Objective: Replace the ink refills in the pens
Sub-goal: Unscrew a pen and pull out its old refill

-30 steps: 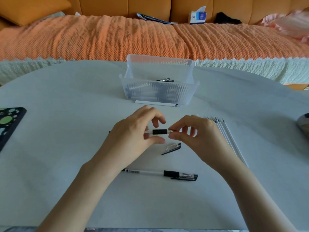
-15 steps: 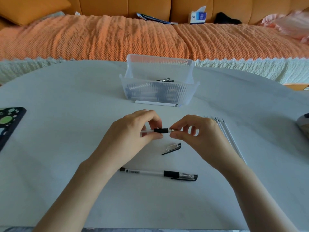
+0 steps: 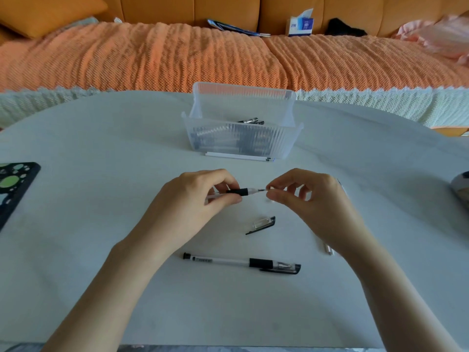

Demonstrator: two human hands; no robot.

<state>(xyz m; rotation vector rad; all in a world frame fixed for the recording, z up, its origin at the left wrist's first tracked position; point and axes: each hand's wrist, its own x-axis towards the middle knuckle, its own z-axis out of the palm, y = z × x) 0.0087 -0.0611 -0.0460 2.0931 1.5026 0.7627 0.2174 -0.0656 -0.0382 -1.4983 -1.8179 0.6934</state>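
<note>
Your right hand (image 3: 312,204) hides most of the refills (image 3: 329,249) lying towards the tabletop's (image 3: 101,224) right edge: only a white end shows below your wrist and a sliver past your knuckles. Your left hand (image 3: 195,209) covers much of the pen (image 3: 238,192) too, so only its black grip section, clear nose and a bit of pale barrel can be seen. A small pale speck just under your right thumb is too faint to name. The box (image 3: 241,141) near the far edge has ribbed walls that blur its load (dark pens, by the look of it), with a couple of ends showing above the front wall. The far refills (image 3: 238,156) lie against the box's front. A black patterned slab (image 3: 17,184) is cut off at the left edge, and a rounded grey thing (image 3: 460,191) at the right edge.

Your left thumb and fingers curl round the pen's barrel, pinching just behind the black section. Your right thumb and forefinger close on the pointed end, the other fingers loosely curled behind. The pen runs level between the two hands over the middle of the tabletop, point to your right. The cap (image 3: 261,225) lies on the tabletop just nearer you than that point, clear of both hands. The capped pen (image 3: 241,263) lies crosswise closer to the near edge, between your forearms, cap end to the right
</note>
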